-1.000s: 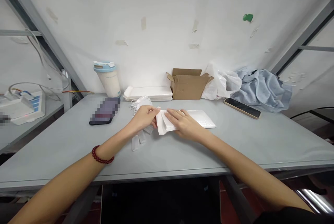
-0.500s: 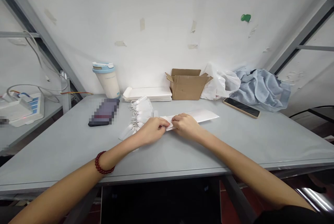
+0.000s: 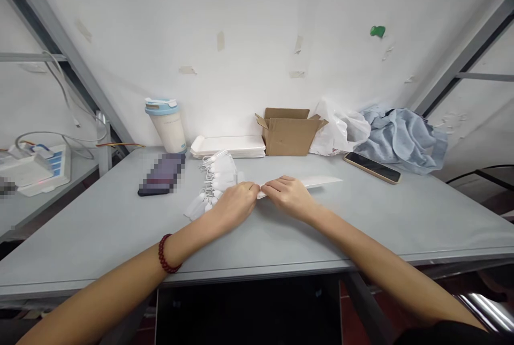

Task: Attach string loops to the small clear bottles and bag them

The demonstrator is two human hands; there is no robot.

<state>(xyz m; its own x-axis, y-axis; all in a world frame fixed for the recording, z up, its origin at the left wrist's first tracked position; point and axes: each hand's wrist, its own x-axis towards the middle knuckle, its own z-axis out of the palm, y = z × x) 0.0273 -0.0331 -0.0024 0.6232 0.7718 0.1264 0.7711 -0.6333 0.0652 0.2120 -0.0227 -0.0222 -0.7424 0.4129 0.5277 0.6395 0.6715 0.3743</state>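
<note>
A long, flat white envelope (image 3: 320,181) lies just above the middle of the table, its left end gripped by both hands. My left hand (image 3: 237,201) is closed at the very end, fingers curled and knuckles up. Right beside it, my right hand (image 3: 289,196) is closed over the near part of the envelope, and the fingertips of both hands almost meet. The rest of the envelope points off to the right. The flap end is mostly hidden by my fingers. Several clear plastic pouches with white cords (image 3: 214,179) lie in a row by my left hand.
Along the wall stand a cup with a blue lid (image 3: 166,125), a stack of white envelopes (image 3: 231,146), an open cardboard box (image 3: 287,136), a white plastic bag (image 3: 335,128) and a blue cloth (image 3: 403,139). Phones lie left (image 3: 161,174) and right (image 3: 372,167).
My left hand has rolled over, its fingers now curled round the envelope's end. My right hand has shifted slightly and the envelope shows more edge-on. The view has moved a little.
</note>
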